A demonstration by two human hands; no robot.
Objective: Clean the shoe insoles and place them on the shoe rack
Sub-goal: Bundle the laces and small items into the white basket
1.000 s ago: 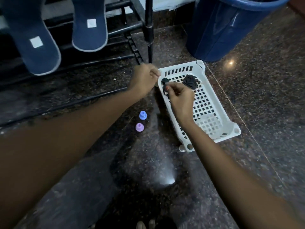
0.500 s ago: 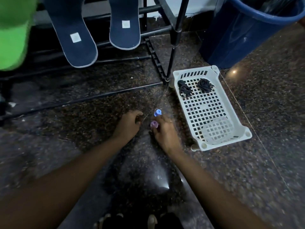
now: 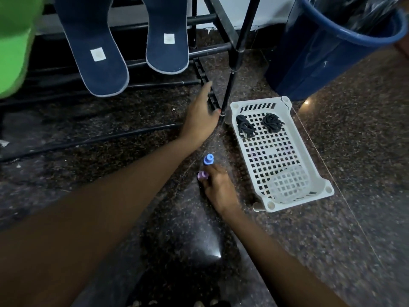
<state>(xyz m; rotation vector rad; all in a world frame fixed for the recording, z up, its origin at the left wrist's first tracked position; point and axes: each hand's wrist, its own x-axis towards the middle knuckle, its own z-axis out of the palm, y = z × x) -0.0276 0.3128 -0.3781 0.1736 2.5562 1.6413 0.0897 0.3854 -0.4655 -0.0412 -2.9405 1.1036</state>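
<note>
Two navy insoles, a larger-looking left one (image 3: 97,52) and a right one (image 3: 167,38), lie toes-down on the bars of the black shoe rack (image 3: 208,49). My left hand (image 3: 199,117) reaches forward with straight fingers beside the rack's lower side rail and holds nothing. My right hand (image 3: 218,185) is low on the floor; its fingertips pinch a small purple cap (image 3: 202,175). A small blue cap (image 3: 208,160) stands just beyond those fingertips, and I cannot tell whether they touch it.
A white plastic basket (image 3: 314,151) lies on the dark granite floor to the right, with two black lace bundles (image 3: 244,128) inside. A blue bucket (image 3: 327,52) stands behind it. Something green (image 3: 13,41) fills the top left corner.
My left hand has left the floor beside the caps and moved forward to the rack's side rail. My right hand has stayed at the purple cap.
</note>
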